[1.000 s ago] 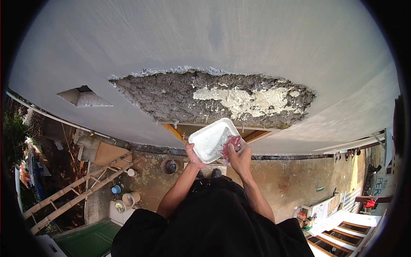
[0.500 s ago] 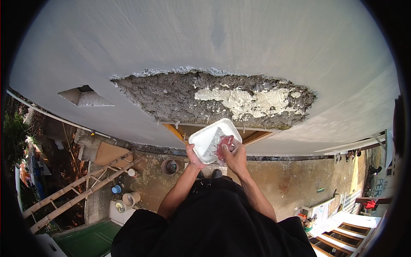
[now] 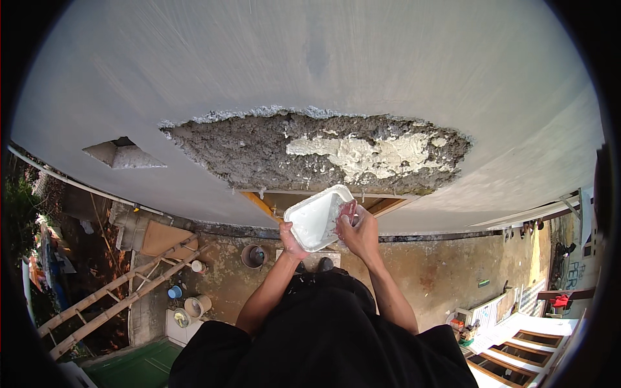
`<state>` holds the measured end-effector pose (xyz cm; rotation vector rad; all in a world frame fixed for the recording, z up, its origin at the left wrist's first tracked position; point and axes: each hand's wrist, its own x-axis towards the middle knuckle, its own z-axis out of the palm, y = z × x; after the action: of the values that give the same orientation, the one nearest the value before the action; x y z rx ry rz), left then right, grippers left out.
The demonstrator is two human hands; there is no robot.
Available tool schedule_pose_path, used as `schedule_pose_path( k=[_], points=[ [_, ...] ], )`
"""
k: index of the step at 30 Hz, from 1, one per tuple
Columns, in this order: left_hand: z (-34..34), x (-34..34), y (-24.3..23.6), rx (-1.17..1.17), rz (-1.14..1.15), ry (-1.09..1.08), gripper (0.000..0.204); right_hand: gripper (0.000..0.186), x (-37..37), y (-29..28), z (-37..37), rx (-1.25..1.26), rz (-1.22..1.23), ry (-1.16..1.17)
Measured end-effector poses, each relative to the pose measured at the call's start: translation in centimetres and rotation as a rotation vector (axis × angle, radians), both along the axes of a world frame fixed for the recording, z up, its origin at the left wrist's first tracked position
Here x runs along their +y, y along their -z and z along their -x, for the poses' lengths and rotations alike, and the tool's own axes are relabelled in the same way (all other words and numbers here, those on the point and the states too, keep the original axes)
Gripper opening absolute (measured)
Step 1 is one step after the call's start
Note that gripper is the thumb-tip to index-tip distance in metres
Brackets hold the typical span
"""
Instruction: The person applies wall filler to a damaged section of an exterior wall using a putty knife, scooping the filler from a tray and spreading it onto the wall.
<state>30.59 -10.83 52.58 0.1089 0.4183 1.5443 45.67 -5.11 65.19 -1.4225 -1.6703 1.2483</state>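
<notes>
My left hand (image 3: 291, 238) grips a white plastic tray (image 3: 304, 216) with white paste in it. My right hand (image 3: 361, 231) is closed on a red-handled scraper (image 3: 345, 211) held inside the tray at its right side. Above them, the grey plastered wall (image 3: 310, 58) has a rough broken band (image 3: 226, 149) of bare mortar, partly coated with creamy white paste (image 3: 375, 155). Under that band is an opening with a yellow wooden frame (image 3: 259, 202), partly hidden by the tray.
A small square hole (image 3: 123, 155) is left in the wall. Below left lie a bamboo ladder (image 3: 110, 297), several buckets (image 3: 254, 257) and a green surface (image 3: 129, 362). My dark shoes (image 3: 325, 264) stand on the stained floor (image 3: 427, 278). At lower right are clutter (image 3: 462, 326) and white-and-wood slats (image 3: 517, 355).
The scraper and my right hand shifted left across the tray, then back toward its right side. The tray sits slightly lower in view, and the wall has shifted slightly left in view.
</notes>
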Motion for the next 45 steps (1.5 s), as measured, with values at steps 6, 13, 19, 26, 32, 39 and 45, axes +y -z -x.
schedule_pose_path(
  k=[6,13,19,26,32,39,45],
  points=[
    [-0.6,0.0,-2.6,0.062,-0.029,0.008,0.089,0.013,-1.0,2.3,0.8,0.054,-0.035,0.066],
    [-0.4,0.2,-2.4,-0.004,-0.041,-0.012,0.092,0.016,-1.7,1.1,0.5,0.068,-0.040,0.050],
    [-0.6,0.3,-2.5,0.020,-0.067,-0.002,0.091,0.018,-1.7,1.4,-0.1,-0.001,-0.016,0.135],
    [-0.9,0.4,-1.9,0.011,-0.014,-0.022,0.089,0.018,-3.0,3.5,0.4,0.056,-0.036,0.149],
    [-1.1,0.6,-1.6,0.018,-0.031,-0.038,0.088,0.017,-3.5,2.8,1.5,0.255,0.069,0.234],
    [-1.3,0.4,-1.7,0.063,-0.015,-0.035,0.087,0.019,-3.8,3.8,2.6,0.448,0.109,0.306],
    [-1.2,0.3,-1.1,0.062,-0.017,-0.015,0.087,0.022,-3.7,5.5,2.8,0.636,0.304,0.327]
  ],
)
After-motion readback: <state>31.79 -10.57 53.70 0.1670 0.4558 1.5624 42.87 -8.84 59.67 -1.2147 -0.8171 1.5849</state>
